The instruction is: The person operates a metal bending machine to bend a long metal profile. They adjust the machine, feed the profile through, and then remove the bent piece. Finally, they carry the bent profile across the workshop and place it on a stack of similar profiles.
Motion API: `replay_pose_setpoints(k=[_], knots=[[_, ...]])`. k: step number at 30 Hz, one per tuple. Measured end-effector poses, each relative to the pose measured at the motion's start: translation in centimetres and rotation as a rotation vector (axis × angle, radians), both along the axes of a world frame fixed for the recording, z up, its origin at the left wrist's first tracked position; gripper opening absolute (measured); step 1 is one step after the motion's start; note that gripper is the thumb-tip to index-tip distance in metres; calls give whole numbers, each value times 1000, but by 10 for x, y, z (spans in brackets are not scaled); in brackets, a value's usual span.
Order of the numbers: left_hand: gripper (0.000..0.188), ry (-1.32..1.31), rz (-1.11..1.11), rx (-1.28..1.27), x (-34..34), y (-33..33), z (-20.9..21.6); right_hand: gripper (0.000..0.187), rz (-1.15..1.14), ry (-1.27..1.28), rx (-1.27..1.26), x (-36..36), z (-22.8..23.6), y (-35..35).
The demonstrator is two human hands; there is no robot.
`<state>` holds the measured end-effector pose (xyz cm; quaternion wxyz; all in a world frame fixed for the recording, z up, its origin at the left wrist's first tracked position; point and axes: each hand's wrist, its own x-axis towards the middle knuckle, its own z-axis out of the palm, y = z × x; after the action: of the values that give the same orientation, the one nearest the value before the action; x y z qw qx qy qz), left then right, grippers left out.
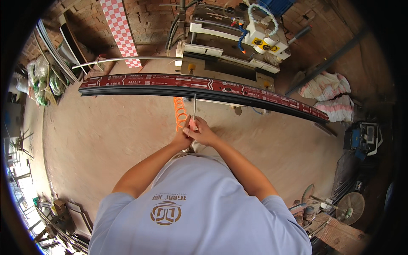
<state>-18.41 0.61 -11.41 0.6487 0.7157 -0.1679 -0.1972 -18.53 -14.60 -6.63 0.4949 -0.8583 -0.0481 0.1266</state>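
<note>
In front of my waist, my left hand (182, 137) and my right hand (205, 133) meet, both closed around the reddish grip of what looks like an air blow gun (195, 106). Its thin metal tube points away from me, its tip at the near edge of the long dark profiles (140, 91). An orange coiled hose (180, 111) hangs just left of the tube and runs toward my hands. Red printed film covers the top of the profiles, which lie crosswise ahead of me. My fingers hide most of the grip.
Behind the profiles stands a machine (265, 38) with a white head and blue coolant hoses. Woven sacks (333, 95) lie at the right; a fan (350, 208) stands lower right. A checkered board (121, 32) leans at the back, and bagged material (42, 80) sits far left.
</note>
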Motion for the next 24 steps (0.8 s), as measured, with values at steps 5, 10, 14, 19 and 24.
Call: replay_pose_setpoints(k=[5,10,14,19,24], knots=[[69,54,109,131,-6,46,-54,59,219,-208,-238,43,35,-50],[54,55,52,623,-21,103,-101,44,-293,-407,-452,123,45,-140],[51,298,23,632,-19,126,-142,48,-275,-391,-776,162,19,-196],[47,320,89,803,21,125,-201,38,-157,-444,-875,169,-14,-197],[55,331,190,757,98,99,-281,27,-144,-419,-803,174,-11,-188]])
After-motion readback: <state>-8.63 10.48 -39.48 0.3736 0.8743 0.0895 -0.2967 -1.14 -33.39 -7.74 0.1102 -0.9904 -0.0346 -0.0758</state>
